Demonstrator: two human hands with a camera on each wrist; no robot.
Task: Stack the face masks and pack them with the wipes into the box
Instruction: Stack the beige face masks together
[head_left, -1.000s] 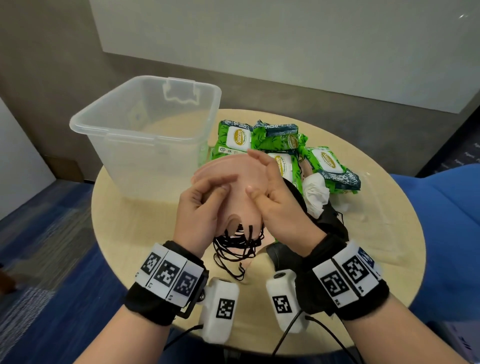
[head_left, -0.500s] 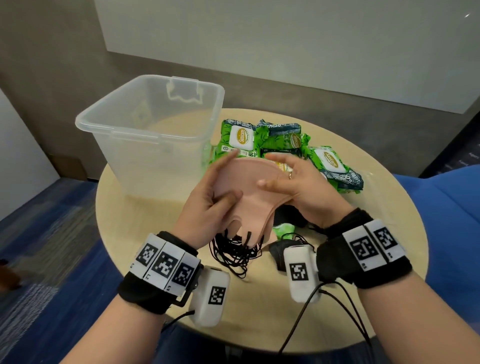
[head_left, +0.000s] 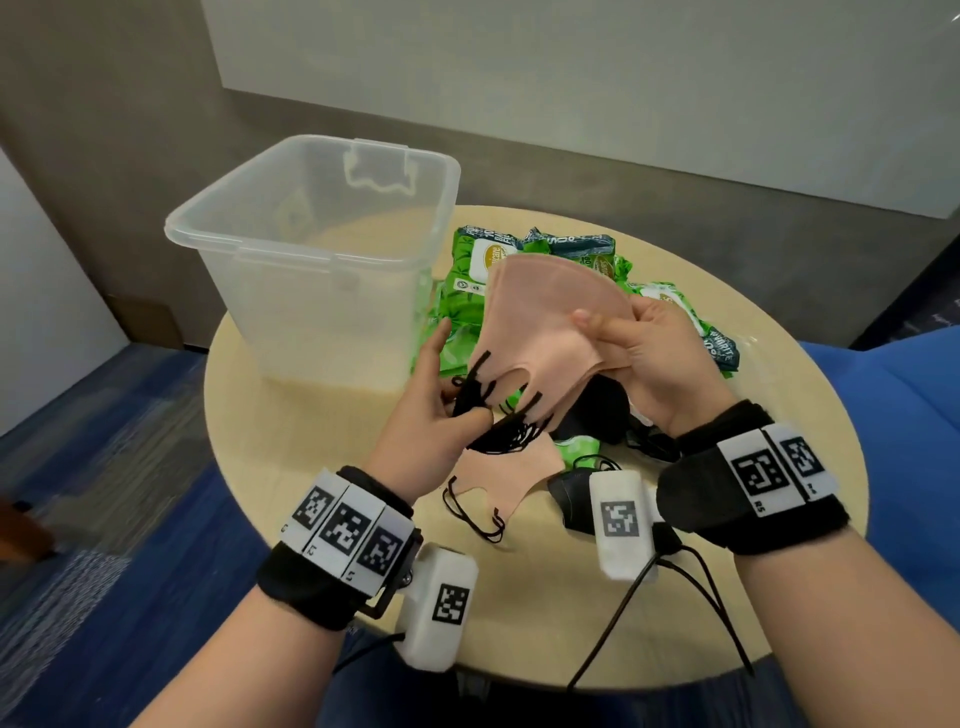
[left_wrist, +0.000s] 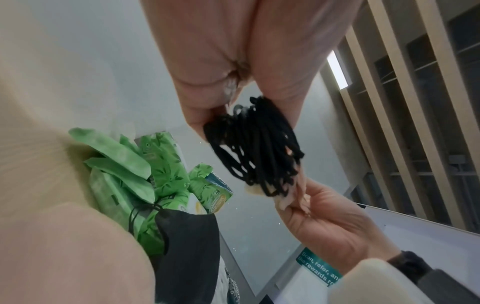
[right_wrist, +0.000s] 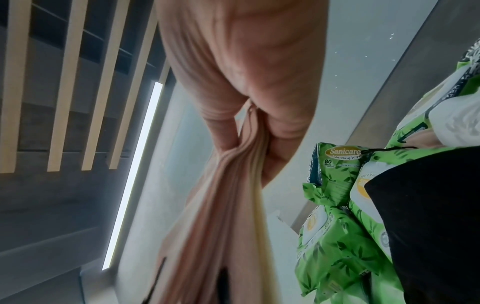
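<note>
A stack of flat pink fabric face masks (head_left: 545, 317) is pinched edgewise in the right hand (head_left: 654, 364) above the round wooden table (head_left: 779, 415); its bunched black elastic ear loops (left_wrist: 257, 144) are grasped by the left hand (head_left: 431, 415). Should the pinch loosen, the layers could fan apart.

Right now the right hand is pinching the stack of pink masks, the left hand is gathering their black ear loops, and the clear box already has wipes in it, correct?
Not quite: the clear box holds no wipes. The head view shows the wipes lying on the table beside it. The right hand does pinch the pink masks, and the left hand gathers their black ear loops.
</note>
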